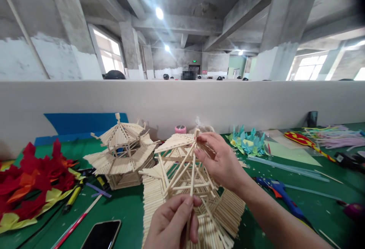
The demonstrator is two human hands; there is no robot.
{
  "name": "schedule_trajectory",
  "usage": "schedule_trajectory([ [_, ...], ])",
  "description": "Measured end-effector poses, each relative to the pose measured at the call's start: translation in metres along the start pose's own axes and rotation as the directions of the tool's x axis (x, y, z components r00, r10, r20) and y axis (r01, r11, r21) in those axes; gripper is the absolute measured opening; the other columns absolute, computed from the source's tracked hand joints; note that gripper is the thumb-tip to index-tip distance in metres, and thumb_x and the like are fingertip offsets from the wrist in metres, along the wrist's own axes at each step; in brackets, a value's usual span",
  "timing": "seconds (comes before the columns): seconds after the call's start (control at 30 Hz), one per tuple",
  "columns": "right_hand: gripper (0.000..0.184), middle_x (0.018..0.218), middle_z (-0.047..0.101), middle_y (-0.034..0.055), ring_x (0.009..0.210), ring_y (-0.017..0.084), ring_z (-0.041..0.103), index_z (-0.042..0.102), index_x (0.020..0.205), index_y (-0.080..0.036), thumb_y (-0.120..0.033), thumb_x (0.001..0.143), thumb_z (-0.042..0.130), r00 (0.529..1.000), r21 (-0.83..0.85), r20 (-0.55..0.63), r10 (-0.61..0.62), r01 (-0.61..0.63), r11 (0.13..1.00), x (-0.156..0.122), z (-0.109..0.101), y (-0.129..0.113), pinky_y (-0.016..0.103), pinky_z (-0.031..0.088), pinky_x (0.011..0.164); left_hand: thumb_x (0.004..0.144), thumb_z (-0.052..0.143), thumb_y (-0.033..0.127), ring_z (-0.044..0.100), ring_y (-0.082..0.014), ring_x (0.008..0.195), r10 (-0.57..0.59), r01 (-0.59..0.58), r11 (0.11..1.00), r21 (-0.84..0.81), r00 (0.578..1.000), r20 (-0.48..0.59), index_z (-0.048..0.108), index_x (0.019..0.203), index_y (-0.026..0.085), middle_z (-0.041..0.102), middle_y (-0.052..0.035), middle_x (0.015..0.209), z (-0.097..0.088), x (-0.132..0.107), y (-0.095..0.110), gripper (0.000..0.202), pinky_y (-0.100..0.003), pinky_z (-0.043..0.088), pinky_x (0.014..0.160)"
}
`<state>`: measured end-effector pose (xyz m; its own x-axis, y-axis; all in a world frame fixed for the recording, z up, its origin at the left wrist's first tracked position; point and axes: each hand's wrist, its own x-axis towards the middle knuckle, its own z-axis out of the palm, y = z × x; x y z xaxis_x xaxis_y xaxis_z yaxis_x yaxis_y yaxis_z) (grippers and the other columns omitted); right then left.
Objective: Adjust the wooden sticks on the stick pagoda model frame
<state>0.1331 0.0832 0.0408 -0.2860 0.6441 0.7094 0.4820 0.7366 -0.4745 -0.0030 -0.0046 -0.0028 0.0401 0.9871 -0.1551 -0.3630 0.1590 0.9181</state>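
Note:
An unfinished pavilion model of thin wooden sticks stands on the green table right in front of me. My left hand is closed, pinching the lower end of one upright stick at the model's front. My right hand comes in from the right, fingers pinched at the roof peak where the sticks meet. A finished stick pavilion sits just behind to the left.
Red and yellow paper flowers lie at the left, a phone at the front edge, a blue glue gun at the right, teal paper flowers and coloured strips behind. A grey partition backs the table.

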Motion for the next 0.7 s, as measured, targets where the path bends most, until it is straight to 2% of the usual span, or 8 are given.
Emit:
schedule_trajectory([
  [0.2, 0.02, 0.102, 0.057, 0.0073, 0.097, 0.021, 0.051, 0.054, 0.101, -0.02, -0.023, 0.081, 0.054, 1.0, -0.001, -0.001, -0.004, 0.004, 1.0, -0.0002, 0.001, 0.0021, 0.04, 0.042, 0.086, 0.069, 0.066, 0.034, 0.039, -0.0051, 0.039, 0.006, -0.006, 1.0, -0.012, 1.0, -0.015, 0.07, 0.067, 0.014, 0.052, 0.0035, 0.036, 0.001, -0.0006, -0.0002, 0.021, -0.017, 0.03, 0.047],
  [0.7, 0.021, 0.102, 0.058, 0.0075, 0.096, 0.021, 0.051, 0.055, 0.101, -0.019, -0.023, 0.081, 0.054, 1.0, -0.003, 0.003, -0.007, 0.007, 1.0, -0.0007, -0.0013, 0.0018, 0.04, 0.042, 0.086, 0.066, 0.067, 0.04, 0.038, -0.0064, 0.04, -0.002, 0.002, 1.0, 0.008, 0.997, -0.072, 0.07, 0.067, 0.015, 0.05, 0.004, 0.036, 0.0046, -0.0031, 0.0011, 0.025, -0.017, 0.034, 0.047],
])
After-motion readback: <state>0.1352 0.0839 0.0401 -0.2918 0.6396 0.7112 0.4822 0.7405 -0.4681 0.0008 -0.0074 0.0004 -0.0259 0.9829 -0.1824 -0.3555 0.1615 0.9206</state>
